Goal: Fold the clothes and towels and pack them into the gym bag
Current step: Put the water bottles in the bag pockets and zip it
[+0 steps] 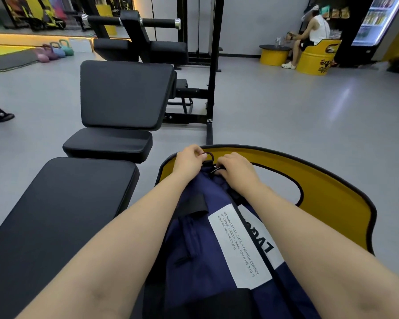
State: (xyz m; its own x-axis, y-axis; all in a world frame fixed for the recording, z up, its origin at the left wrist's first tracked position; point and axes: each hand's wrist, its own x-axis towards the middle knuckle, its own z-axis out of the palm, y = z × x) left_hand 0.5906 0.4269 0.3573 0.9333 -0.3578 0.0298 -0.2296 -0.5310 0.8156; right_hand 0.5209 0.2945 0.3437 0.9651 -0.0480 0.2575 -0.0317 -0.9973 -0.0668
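One gym bag [217, 249] lies in front of me, navy blue, of a smooth woven cloth, long and soft in shape. It rests inside a yellow chair [327, 203], a rounded tub with a black rim. On top of the bag I count two white patches [237, 247] with black print, one black strap tab [191, 203], and one side pocket with a dark zip.

Both my hands are at the far end of the bag, close together. My left hand [189, 163] has its fingers curled, pinching a small dark loop [208, 155] of cord or metal at the bag's end. My right hand [236, 170] is curled over the cloth just beside it, fingers tucked down and gripping a small black pull [217, 169]; whether it is the zip pull I cannot tell.

To my left stands one black bench [62, 215] with three padded sections, smooth and matte like vinyl, the farthest one tilted up. Behind it is one black steel frame [213, 65] with a padded bar. Far left on the grey floor [309, 116] sit four kettlebells [54, 52], pink, purple, blue and green. Far right, one person [309, 35] sits on a second yellow tub chair beside one round yellow table [274, 54] with a black top, and one lit drinks fridge [376, 19].
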